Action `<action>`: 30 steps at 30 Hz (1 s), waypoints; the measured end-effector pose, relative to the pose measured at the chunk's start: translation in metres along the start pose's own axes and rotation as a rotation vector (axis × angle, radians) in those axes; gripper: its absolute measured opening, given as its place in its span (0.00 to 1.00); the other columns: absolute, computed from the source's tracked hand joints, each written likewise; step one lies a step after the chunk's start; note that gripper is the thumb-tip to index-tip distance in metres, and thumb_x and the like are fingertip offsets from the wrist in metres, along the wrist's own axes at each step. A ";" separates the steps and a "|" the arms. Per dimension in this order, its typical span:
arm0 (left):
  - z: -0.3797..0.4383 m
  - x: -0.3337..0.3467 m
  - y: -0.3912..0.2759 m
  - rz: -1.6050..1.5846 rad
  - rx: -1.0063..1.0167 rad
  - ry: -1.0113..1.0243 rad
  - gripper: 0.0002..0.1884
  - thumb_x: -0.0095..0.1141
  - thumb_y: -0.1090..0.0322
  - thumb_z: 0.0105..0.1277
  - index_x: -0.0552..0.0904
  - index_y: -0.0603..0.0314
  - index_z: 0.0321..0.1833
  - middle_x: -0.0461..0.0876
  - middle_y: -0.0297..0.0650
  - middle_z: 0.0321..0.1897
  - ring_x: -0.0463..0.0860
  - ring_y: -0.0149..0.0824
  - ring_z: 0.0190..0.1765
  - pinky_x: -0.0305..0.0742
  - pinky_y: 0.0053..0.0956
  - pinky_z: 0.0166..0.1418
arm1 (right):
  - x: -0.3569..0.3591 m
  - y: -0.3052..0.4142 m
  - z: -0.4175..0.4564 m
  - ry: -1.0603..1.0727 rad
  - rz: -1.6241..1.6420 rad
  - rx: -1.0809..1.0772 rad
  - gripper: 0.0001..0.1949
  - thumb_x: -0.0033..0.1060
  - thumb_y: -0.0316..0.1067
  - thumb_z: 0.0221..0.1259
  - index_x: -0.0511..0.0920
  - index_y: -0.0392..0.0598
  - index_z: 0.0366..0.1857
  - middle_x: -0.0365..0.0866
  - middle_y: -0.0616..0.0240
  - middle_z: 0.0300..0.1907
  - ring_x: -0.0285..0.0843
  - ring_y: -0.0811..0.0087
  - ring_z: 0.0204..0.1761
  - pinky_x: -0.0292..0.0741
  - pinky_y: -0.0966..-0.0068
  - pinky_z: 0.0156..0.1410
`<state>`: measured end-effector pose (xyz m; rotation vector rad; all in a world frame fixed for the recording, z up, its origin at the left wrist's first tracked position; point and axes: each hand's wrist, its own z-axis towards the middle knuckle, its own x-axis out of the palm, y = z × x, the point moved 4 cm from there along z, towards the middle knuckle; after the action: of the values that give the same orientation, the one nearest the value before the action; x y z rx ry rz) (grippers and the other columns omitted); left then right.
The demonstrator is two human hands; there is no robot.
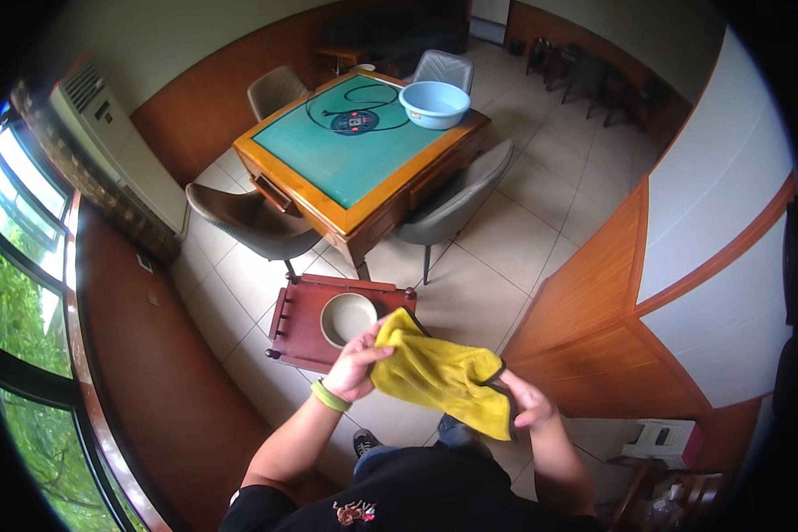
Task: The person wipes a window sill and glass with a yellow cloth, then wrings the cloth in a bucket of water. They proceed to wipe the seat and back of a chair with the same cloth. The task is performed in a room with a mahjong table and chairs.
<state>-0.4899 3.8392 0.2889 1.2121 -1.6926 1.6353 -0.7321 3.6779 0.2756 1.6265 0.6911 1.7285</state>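
A yellow cloth (439,372) with dark edging stretches between my two hands in front of my body. My left hand (356,366), with a green band at the wrist, grips its left end, thumb on top. At the other end, my right hand (529,399) holds the edged side, some fingers hidden behind the fabric. Just beyond the cloth stands a low reddish-brown wooden stand (299,329) with small railings. On it rests a round cream-coloured bowl (348,319), partly overlapped in view by my left fingers.
Ahead is a mahjong table (319,166) bearing a black cable (372,86) and a light-blue basin (433,106). Grey chairs (455,199) surround it. Windows (26,292) line the left, beside a standing air conditioner (126,146). A wood-trimmed partition (585,286) rises at right.
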 end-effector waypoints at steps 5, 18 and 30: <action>0.097 0.032 -0.017 0.204 0.116 -0.081 0.33 0.54 0.81 0.69 0.63 0.62 0.77 0.76 0.44 0.66 0.78 0.41 0.67 0.74 0.36 0.70 | -0.087 0.068 0.076 -0.210 0.167 -0.091 0.39 0.74 0.44 0.54 0.63 0.37 0.66 0.69 0.56 0.63 0.61 0.63 0.67 0.57 0.68 0.74; 0.345 0.079 -0.088 0.770 0.783 -0.314 0.30 0.48 0.82 0.73 0.59 0.66 0.78 0.76 0.44 0.66 0.76 0.34 0.67 0.66 0.31 0.74 | -0.324 0.282 0.340 -0.866 -0.834 -0.524 0.17 0.67 0.41 0.68 0.81 0.35 0.47 0.88 0.59 0.38 0.80 0.74 0.38 0.76 0.71 0.45; 0.552 0.010 -0.204 0.993 0.682 -0.455 0.14 0.57 0.81 0.70 0.80 0.66 0.57 0.86 0.39 0.45 0.84 0.29 0.45 0.79 0.24 0.50 | -0.437 0.430 0.430 -0.557 -0.660 -0.293 0.05 0.64 0.30 0.70 0.81 0.40 0.40 0.81 0.74 0.36 0.74 0.86 0.39 0.73 0.83 0.46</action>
<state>-0.1964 3.3295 0.3150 1.1284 -2.3268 2.8731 -0.3455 3.0416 0.3564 1.3660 0.5724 0.8097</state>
